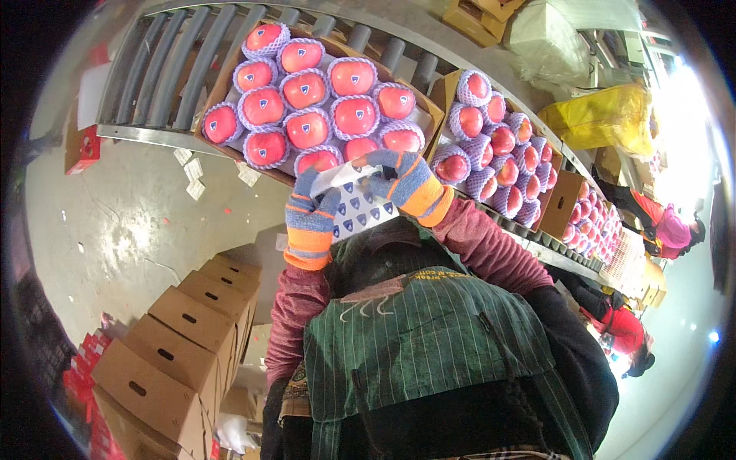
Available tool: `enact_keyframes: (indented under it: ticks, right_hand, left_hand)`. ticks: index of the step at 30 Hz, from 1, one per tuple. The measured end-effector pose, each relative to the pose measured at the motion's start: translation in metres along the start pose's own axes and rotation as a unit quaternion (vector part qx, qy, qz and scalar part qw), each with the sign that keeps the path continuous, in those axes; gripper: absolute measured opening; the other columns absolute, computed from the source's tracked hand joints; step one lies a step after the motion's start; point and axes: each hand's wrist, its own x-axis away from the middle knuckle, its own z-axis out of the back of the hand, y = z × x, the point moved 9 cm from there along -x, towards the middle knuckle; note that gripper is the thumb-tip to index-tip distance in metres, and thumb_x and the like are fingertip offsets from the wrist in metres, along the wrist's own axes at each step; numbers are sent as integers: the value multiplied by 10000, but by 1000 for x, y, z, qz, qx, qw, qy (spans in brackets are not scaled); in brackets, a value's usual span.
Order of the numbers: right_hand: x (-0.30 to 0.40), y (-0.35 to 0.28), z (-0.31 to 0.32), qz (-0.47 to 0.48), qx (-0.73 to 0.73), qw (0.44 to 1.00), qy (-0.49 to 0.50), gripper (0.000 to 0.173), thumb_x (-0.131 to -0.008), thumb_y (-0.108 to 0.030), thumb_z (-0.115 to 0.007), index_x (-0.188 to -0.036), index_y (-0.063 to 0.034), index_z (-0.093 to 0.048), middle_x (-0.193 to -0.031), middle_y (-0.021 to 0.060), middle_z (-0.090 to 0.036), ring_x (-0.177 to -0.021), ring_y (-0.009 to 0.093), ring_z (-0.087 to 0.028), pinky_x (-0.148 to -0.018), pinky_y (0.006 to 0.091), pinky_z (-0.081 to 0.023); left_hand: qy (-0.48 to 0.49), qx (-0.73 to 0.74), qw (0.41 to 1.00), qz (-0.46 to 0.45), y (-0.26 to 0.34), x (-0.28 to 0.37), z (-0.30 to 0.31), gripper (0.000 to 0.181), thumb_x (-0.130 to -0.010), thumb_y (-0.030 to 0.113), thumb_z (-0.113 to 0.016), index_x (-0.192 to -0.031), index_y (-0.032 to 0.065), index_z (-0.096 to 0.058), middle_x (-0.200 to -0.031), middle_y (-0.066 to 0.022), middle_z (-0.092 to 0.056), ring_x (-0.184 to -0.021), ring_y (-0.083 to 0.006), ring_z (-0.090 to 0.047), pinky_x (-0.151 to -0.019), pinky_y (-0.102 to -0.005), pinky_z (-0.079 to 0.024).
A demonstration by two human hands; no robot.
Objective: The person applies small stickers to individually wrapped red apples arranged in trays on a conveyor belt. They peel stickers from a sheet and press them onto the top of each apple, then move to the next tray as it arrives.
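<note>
In striped blue-and-orange knit gloves with bare fingertips, both my hands hold a white sheet of blue shield-shaped stickers (359, 211). My left hand (313, 221) grips its left side, and my right hand (408, 184) holds its upper right part, where the sheet folds over. Just beyond the sheet lies an open cardboard box (434, 118) of red apples in purple foam nets. A sticker shows on most of these apples, such as the apple (355, 115) near the box's middle. The sheet and my fingers partly cover the nearest apples.
The box rests on a roller conveyor (167, 69). To the right are more boxes of netted apples (503, 141). Closed cartons (190, 316) stand in a row at lower left. Paper scraps (194, 169) lie on the floor. Two people (624, 333) (670, 227) are at far right.
</note>
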Motion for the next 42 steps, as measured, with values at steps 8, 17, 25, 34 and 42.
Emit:
enact_keyframes:
  ticks: [8, 17, 25, 34, 42]
  right_hand:
    - [3, 22, 13, -53, -50, 997, 37, 213, -669, -76, -624, -872, -40, -573, -582, 8, -545, -443, 65, -484, -386, 204, -385]
    - [24, 44, 34, -7, -25, 999, 37, 208, -634, -90, -651, -822, -27, -584, -715, 28, -590, -581, 65, -515, -507, 221, -427]
    - [39, 85, 40, -22, -150, 986, -64, 142, -621, -6, -641, -741, -22, -567, -679, 37, -565, -610, 100, -527, -517, 223, -432]
    - [24, 123, 79, -53, 15, 997, -46, 117, -625, -77, -616, -722, -24, -578, -671, 55, -570, -613, 104, -531, -517, 258, -429]
    - [-27, 112, 111, 270, 324, 895, 147, 114, -604, -146, -605, -684, -74, -566, -717, 116, -556, -677, 301, -545, -598, 365, -448]
  left_hand:
    - [0, 53, 998, -37, 7, 10, -12, 528, -685, -31, -531, -1171, 41, -339, -956, -90, -509, -822, -149, -515, -697, -269, -433]
    - [93, -7, 996, -11, -60, 80, -64, 336, -729, 138, -577, -1027, 55, -447, -961, -76, -511, -827, -200, -511, -686, -331, -436]
    - [191, 407, 893, 29, -109, 108, -84, 275, -784, 76, -504, -1053, 75, -449, -959, -80, -527, -827, -213, -535, -670, -365, -462]
    - [250, 339, 894, 153, -145, 134, -103, 244, -773, 61, -513, -1014, 70, -478, -949, -78, -540, -778, -178, -556, -629, -328, -474]
    - [328, 353, 835, 265, -186, 150, -93, 218, -763, 87, -510, -981, 96, -509, -915, -79, -575, -773, -197, -577, -624, -315, -480]
